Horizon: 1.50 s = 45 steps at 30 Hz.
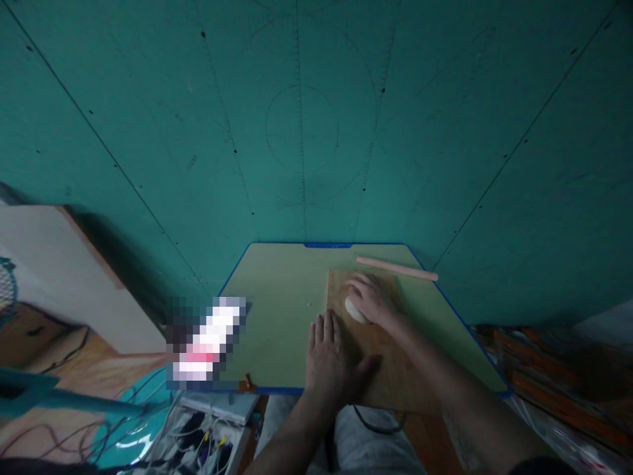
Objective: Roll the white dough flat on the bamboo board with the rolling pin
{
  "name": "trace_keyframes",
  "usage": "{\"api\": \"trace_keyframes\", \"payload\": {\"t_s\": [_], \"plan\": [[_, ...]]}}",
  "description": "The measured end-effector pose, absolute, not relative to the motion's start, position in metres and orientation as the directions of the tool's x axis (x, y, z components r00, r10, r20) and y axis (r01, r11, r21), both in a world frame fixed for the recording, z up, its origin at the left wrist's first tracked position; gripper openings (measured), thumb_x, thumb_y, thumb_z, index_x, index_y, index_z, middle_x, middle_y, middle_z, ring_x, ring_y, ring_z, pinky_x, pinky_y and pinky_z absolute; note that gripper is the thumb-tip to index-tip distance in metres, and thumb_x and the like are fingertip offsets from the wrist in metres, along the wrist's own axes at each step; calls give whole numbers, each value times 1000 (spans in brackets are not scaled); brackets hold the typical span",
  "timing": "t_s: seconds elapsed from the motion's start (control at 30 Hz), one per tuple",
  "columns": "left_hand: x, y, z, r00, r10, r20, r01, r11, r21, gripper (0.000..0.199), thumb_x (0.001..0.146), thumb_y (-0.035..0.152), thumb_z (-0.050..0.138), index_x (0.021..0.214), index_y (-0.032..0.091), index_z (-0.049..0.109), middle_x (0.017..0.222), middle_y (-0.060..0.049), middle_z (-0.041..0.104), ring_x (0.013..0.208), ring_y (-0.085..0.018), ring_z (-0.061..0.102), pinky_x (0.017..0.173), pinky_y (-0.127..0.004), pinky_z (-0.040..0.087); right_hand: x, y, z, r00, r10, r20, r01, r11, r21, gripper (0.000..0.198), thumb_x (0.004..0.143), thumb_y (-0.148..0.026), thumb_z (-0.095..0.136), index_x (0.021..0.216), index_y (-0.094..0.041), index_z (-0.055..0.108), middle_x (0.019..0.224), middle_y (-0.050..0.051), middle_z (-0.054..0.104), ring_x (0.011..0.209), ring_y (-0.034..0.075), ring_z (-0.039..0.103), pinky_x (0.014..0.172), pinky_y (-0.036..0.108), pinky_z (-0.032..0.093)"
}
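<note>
A wooden cutting board (400, 373) lies on the pale green tabletop, its near end reaching past the front edge. On its far half is a small white lump of dough (354, 312), partly covered by my right hand (372, 298). The fingers of that hand curve over the far side of the dough, with the palm down against it. My left hand (327, 363) rests flat along the board's left edge, fingers stretched forward and thumb out over the wood. Beyond the board, a thin wooden rolling pin (398, 268) lies slanted near the table's far right corner.
The table (277, 316) has a blue rim and stands against a green wall (316, 132). A blurred-out bright object (212, 336) is on its left side. Below left are a box of cables (202, 435) and a turquoise stool (133, 429). Wooden planks (548, 382) lie at right.
</note>
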<state>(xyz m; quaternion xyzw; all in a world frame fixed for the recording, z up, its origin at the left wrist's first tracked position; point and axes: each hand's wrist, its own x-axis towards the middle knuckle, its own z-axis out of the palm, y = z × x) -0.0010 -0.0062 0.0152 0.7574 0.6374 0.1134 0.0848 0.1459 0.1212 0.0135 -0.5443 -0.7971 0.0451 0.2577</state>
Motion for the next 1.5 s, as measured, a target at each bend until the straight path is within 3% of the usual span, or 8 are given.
{"api": "trace_keyframes", "payload": {"t_s": [0.33,0.47,0.6,0.87,1.0,1.17,1.37,1.5], "plan": [[-1,-6,21,170,984,61,946,-180,271,97,87,69,49,151,-2,35,159,-24,32,148,-39,30,121,-52,28,185,16,9,-370,892,258,679,450,-580,47,102,-30,36,145,-19,52,149,11,53,139,22,48,116,43,40],[-4,-7,14,239,967,82,940,-252,231,75,94,55,45,151,7,41,160,-22,32,149,-39,27,120,-54,27,132,21,16,-426,858,287,655,511,-556,39,101,-34,44,131,-16,62,147,14,54,138,24,48,112,40,42],[-2,-7,11,179,980,85,949,-195,249,89,92,66,41,153,2,35,160,-22,33,150,-39,27,120,-55,26,115,68,20,-466,838,284,745,544,-386,24,97,-29,52,109,-18,70,125,12,67,124,25,57,110,42,40],[-2,-9,17,135,985,105,945,-160,285,85,92,62,44,152,2,37,159,-20,35,148,-40,29,120,-56,27,187,103,1,-190,896,402,853,353,-384,44,100,-35,33,125,-15,63,133,18,61,129,30,53,111,51,40],[-1,-9,12,176,970,166,936,-217,276,76,93,52,49,149,1,40,157,-23,39,147,-39,33,119,-53,32,230,76,-36,-21,900,436,757,299,-581,50,99,-51,36,137,-24,54,142,14,56,141,31,43,114,57,38],[-11,-8,6,160,970,184,949,-202,241,71,94,47,50,147,0,42,155,-25,41,146,-37,36,118,-51,34,210,58,-55,10,939,343,692,241,-680,56,98,-56,39,145,-26,46,150,12,49,143,28,41,115,53,38],[-40,-8,12,121,973,196,971,-157,178,70,95,48,47,145,0,45,153,-24,45,145,-37,37,118,-53,33,133,77,-4,-167,920,356,790,340,-509,53,96,-47,50,140,-18,54,153,17,44,146,33,33,117,54,31],[-36,-10,16,117,975,190,977,-147,153,76,92,54,46,146,1,45,153,-24,45,146,-39,35,120,-58,26,85,90,30,-453,840,299,740,541,-400,33,98,-33,51,127,-22,65,138,11,59,131,24,52,108,39,42]]}}
